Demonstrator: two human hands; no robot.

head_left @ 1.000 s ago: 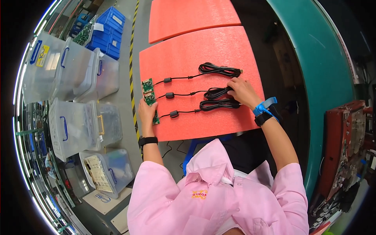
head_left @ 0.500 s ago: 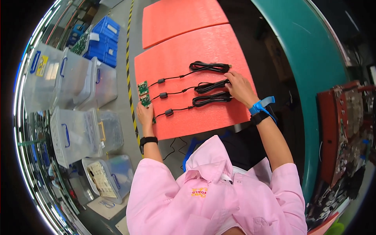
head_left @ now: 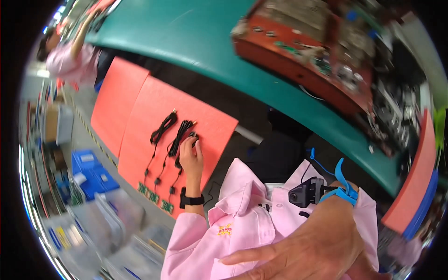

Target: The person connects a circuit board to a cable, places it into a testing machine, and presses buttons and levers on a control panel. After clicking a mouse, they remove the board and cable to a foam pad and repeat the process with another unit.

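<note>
My left hand [head_left: 191, 157] is at the nearest of three coiled black cables, its fingers closed round the top of the coil [head_left: 194, 136] and hiding much of it. Beside it lie the middle cable [head_left: 178, 138] and the farther cable [head_left: 164, 127]. Each cable runs through a small black block to a green circuit board, such as the nearest board [head_left: 166, 206] at the foam's edge. My right hand [head_left: 303, 249] is raised large in front of my chest, fingers apart, with nothing visible in it. A blue strap [head_left: 343, 189] and a small black device [head_left: 303, 193] are at that wrist.
Pink foam sheets [head_left: 133, 154] lie under the cables. A long green bench [head_left: 186, 32] crosses behind, carrying a reddish-brown fixture [head_left: 280, 56]. Blue bins [head_left: 93, 172] and clear tubs [head_left: 88, 228] stand left. Another person [head_left: 74, 63] works at the far left.
The whole view has turned toward the bench. My right hand has left the cables and come up near my chest. My left hand has shifted from the boards to the nearest coil.
</note>
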